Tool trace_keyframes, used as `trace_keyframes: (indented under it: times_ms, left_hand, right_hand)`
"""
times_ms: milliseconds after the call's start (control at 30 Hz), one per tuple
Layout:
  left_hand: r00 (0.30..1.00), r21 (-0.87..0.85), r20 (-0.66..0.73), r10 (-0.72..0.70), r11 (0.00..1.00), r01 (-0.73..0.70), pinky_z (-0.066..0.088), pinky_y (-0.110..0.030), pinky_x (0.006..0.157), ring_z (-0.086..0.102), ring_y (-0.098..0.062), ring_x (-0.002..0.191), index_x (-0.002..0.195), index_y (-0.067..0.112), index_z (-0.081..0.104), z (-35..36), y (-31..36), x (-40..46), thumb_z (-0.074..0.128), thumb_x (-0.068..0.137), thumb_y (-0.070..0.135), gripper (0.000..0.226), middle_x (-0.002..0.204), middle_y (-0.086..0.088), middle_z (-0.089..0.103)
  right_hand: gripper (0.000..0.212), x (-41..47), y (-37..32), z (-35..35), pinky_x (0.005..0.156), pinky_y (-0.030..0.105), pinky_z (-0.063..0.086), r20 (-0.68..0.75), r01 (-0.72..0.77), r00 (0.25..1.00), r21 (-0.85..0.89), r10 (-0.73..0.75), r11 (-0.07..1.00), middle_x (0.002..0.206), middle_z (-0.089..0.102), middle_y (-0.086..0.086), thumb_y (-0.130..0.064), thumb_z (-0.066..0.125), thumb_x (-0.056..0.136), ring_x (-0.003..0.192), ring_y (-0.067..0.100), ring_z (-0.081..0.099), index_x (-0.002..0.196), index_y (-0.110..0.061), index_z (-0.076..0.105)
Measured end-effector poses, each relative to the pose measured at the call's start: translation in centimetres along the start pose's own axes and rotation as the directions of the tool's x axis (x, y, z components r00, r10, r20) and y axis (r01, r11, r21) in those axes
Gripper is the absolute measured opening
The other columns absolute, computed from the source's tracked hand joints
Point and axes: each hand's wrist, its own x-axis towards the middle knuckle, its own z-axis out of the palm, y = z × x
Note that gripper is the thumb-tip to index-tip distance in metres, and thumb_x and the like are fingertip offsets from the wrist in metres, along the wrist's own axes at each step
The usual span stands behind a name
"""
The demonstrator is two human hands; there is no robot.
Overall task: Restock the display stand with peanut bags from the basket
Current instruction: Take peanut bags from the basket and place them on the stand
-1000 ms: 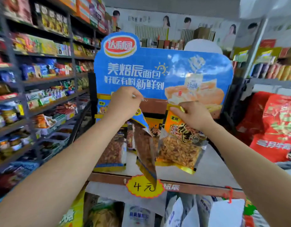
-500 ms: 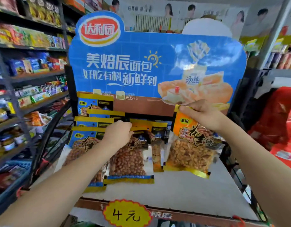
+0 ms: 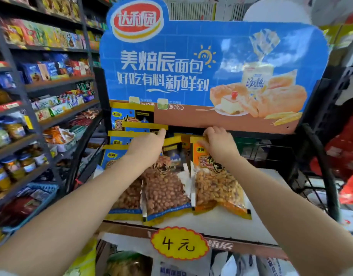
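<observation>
Peanut bag, orange [image 3: 215, 186]: pinched at its top edge by the right hand [image 3: 219, 145], laid sloping on the white shelf [image 3: 267, 222] of the display stand [image 3: 211, 62], right of the blue-trimmed bags, presumably to start a new column. Blue-trimmed peanut bag [image 3: 165, 194]: pressed at its top by the left hand [image 3: 147, 148], forefinger extended, apparently to be squared against the overlapping stack at left. Price tag "4元" [image 3: 179, 243]: fixed at near edge.

Two hands, left [image 3: 146, 146] and right [image 3: 219, 145], reach onto the display stand [image 3: 267, 216]. One orange peanut bag [image 3: 215, 188] lies there. At least six blue-and-yellow peanut bags [image 3: 165, 194] show, overlapped, so the exact number is unclear. One yellow price tag [image 3: 179, 243] hangs in front.
</observation>
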Motion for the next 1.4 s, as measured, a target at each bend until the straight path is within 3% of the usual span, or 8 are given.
trace_keyframes:
  times_ms: [167,333,467,600,900,1000,1133,1400]
  left_hand:
    - [0.972,-0.059,0.077,0.222,0.974,-0.218,0.039,-0.029,0.044,0.058,-0.022,0.069,0.118,0.015,0.046,0.8,-1.0,-2.1,0.044,0.095,0.025,0.025,0.091,-0.006,0.061]
    - [0.869,-0.129,-0.032,0.494,0.86,-0.494,0.044,-0.033,0.049,0.06,-0.026,0.082,0.102,0.014,0.055,-0.6,1.7,-5.3,0.039,0.096,0.029,0.023,0.094,-0.005,0.063]
    - [0.691,-0.304,-0.289,0.663,0.621,-0.722,0.041,-0.033,0.047,0.062,-0.03,0.072,0.091,0.011,0.062,-1.1,6.5,-8.8,0.038,0.092,0.029,0.029,0.08,-0.008,0.065]
    - [0.48,-0.354,-0.4,0.781,0.351,-0.867,0.042,-0.031,0.041,0.06,-0.029,0.057,0.081,0.012,0.064,-1.5,12.8,-13.0,0.022,0.085,0.038,0.049,0.067,-0.007,0.064]
    - [0.117,-0.475,-0.05,0.992,0.08,-0.876,0.048,-0.036,0.068,0.058,-0.025,0.09,0.104,0.014,0.058,3.1,31.1,-25.4,0.042,0.094,0.029,0.025,0.102,-0.004,0.058]
    - [0.024,-0.477,0.05,0.998,0.045,-0.878,0.048,-0.035,0.071,0.057,-0.025,0.097,0.107,0.016,0.058,5.2,38.0,-30.5,0.043,0.093,0.032,0.026,0.11,-0.004,0.054]
    - [-0.033,-0.517,0.197,0.98,0.075,-0.853,0.045,-0.034,0.075,0.055,-0.024,0.102,0.111,0.016,0.056,6.5,47.1,-37.5,0.043,0.094,0.03,0.026,0.114,-0.004,0.055]
    - [-0.018,-0.595,0.462,0.887,0.295,-0.748,0.051,-0.038,0.082,0.057,-0.023,0.098,0.104,0.017,0.059,12.1,58.7,-46.9,0.041,0.092,0.025,0.023,0.111,-0.005,0.062]
  right_hand:
    - [0.04,-3.3,-0.7,0.5,0.096,0.043,0.04,0.039,-0.121,0.992,0.035,0.12,0.992,0.129,0.05,0.012,-0.032,0.045,0.095,0.12,0.032,0.045,0.13,-0.012,0.043]
    - [0.025,-10.9,-0.3,-3.2,0.074,0.042,0.049,-0.044,-0.237,0.967,0.195,0.25,0.952,0.102,0.064,0.012,-0.027,0.045,0.094,0.095,0.032,0.058,0.108,-0.01,0.057]
    - [0.023,-20.1,-0.8,-6.4,0.057,0.037,0.046,-0.18,-0.364,0.901,0.186,0.396,0.913,0.072,0.061,0.003,-0.028,0.046,0.09,0.069,0.028,0.058,0.094,-0.009,0.06]
    - [0.032,-30.9,-0.7,-8.6,0.051,0.032,0.037,-0.179,-0.572,0.789,0.132,0.587,0.809,0.06,0.055,0.002,-0.033,0.042,0.089,0.057,0.026,0.049,0.087,-0.007,0.06]
    - [0.014,-56.1,2.1,-8.0,0.068,0.042,0.052,0.17,-0.929,0.37,0.07,0.913,0.364,0.074,0.062,0.007,-0.022,0.052,0.089,0.071,0.029,0.06,0.077,-0.016,0.056]
    - [0.022,-64.5,3.0,-8.2,0.067,0.035,0.047,0.271,-0.972,0.236,0.042,0.933,0.233,0.075,0.061,0.007,-0.022,0.053,0.089,0.071,0.026,0.058,0.068,-0.026,0.047]
    - [0.018,-75.7,6.1,-8.8,0.075,0.03,0.048,0.357,-0.998,0.059,0.022,0.932,0.055,0.097,0.07,0.009,-0.022,0.052,0.09,0.089,0.027,0.065,0.102,-0.013,0.06]
    - [0.024,-90.9,11.4,-7.0,0.081,0.035,0.053,0.507,-0.97,-0.234,-0.068,0.83,-0.232,0.107,0.068,0.01,-0.027,0.05,0.089,0.094,0.028,0.063,0.108,-0.013,0.057]
